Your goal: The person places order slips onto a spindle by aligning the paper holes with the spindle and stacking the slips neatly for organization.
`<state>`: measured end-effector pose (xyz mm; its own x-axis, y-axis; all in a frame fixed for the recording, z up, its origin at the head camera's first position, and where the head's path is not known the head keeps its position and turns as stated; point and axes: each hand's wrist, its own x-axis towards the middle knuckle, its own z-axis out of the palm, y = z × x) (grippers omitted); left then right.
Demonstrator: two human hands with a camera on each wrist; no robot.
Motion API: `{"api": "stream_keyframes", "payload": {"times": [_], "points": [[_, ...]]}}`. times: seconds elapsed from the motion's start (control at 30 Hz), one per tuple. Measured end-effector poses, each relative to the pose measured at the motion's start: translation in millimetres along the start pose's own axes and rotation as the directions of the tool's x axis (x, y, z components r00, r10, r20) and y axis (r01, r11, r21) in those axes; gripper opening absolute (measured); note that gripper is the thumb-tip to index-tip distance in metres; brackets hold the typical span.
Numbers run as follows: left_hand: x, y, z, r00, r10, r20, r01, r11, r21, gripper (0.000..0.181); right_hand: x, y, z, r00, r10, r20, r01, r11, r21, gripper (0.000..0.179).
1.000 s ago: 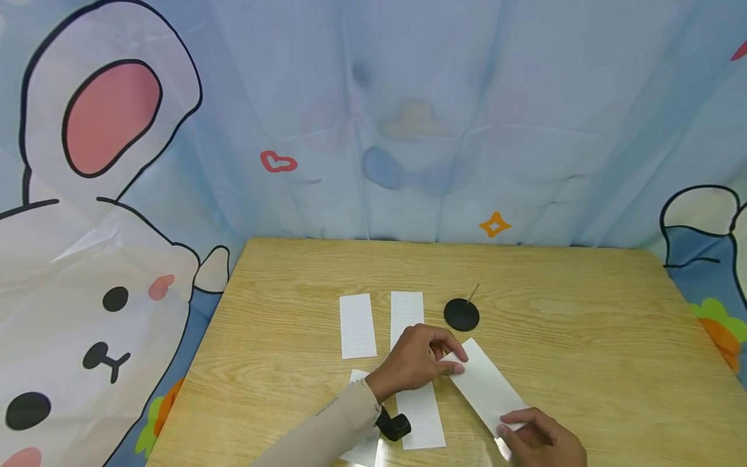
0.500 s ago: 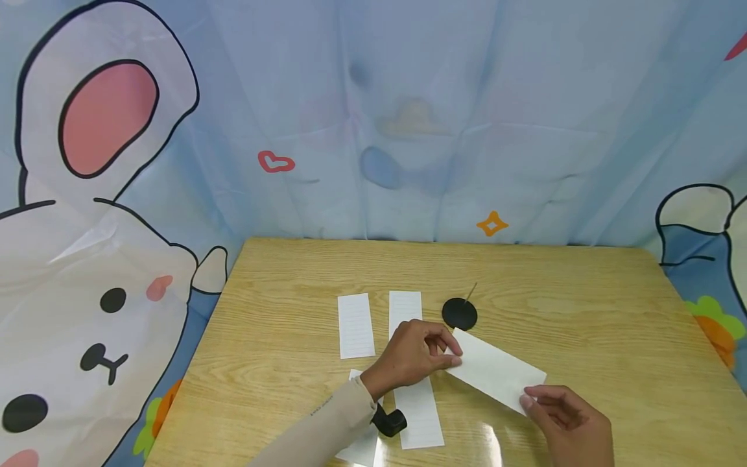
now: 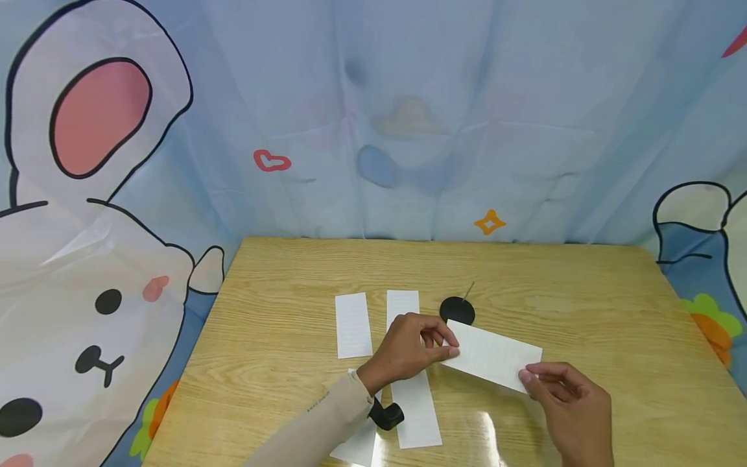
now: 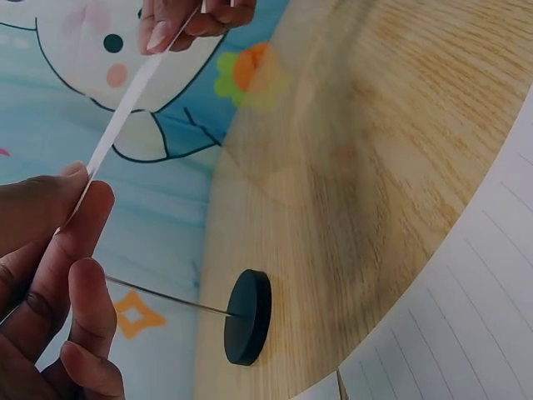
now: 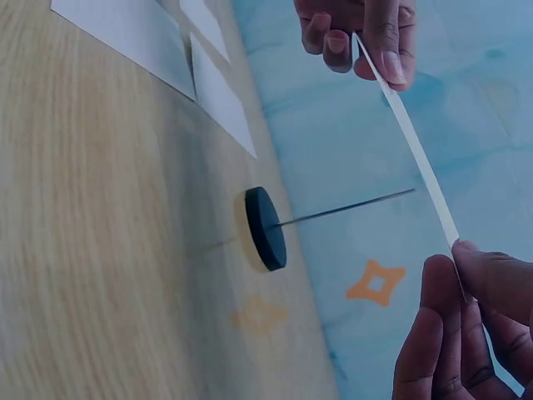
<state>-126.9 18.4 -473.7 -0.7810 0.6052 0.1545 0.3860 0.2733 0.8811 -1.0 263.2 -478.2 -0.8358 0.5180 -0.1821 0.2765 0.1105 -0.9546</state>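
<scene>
A white slip of lined paper [image 3: 496, 353] is stretched between both hands above the table. My left hand [image 3: 411, 347] pinches its left end between thumb and fingers. At the other end, my right hand [image 3: 569, 402] pinches the lower right corner. Both wrist views show the slip nearly edge-on, as a thin strip [image 4: 125, 112] in the left one. Just beyond the paper stands a round black base [image 3: 457, 310] with a thin upright spike [image 5: 350, 205]; in the head view the slip's corner overlaps the base's front edge.
More lined paper lies on the wooden table [image 3: 613, 311]: a short slip [image 3: 353, 325] at the left, others [image 3: 417, 415] partly under my left forearm. A black wrist camera [image 3: 386, 414] sits on that wrist. A printed blue curtain [image 3: 525, 130] hangs behind the table.
The right hand has moved right and upward, swinging the slip from a steep slant to nearly level. The left hand has shifted slightly up, still pinching its end.
</scene>
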Motion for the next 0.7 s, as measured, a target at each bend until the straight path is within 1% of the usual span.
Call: {"api": "stream_keyframes", "payload": {"times": [0.13, 0.23, 0.43, 0.6, 0.7], "points": [[2.8, 1.6, -0.4, 1.0, 0.018, -0.007, -0.018, 1.0, -0.001, 0.006, 6.1, -5.8, -1.8, 1.0, -0.026, 0.008, 0.026, 1.0, 0.01, 0.03], [5.4, 3.0, -0.7, 1.0, 0.024, -0.016, -0.024, 1.0, -0.001, 0.006, 10.0, -11.1, -3.2, 0.997, -0.07, 0.012, 0.071, 0.997, -0.023, 0.028], [9.5, 4.9, -1.8, 0.999, 0.017, -0.033, -0.018, 1.0, -0.018, 0.004, 17.8, -20.9, -3.6, 0.99, -0.139, 0.017, 0.14, 0.987, -0.084, 0.026], [13.8, 6.5, -3.3, 0.998, 0.018, -0.054, -0.019, 1.0, -0.023, 0.004, 25.1, -25.2, -4.9, 0.986, -0.166, 0.032, 0.168, 0.984, -0.066, 0.024], [16.6, 6.7, -4.4, 0.998, 0.018, -0.061, -0.019, 1.0, -0.016, 0.004, 29.1, -27.0, -5.2, 0.983, -0.179, 0.038, 0.182, 0.979, -0.089, 0.024]]}}
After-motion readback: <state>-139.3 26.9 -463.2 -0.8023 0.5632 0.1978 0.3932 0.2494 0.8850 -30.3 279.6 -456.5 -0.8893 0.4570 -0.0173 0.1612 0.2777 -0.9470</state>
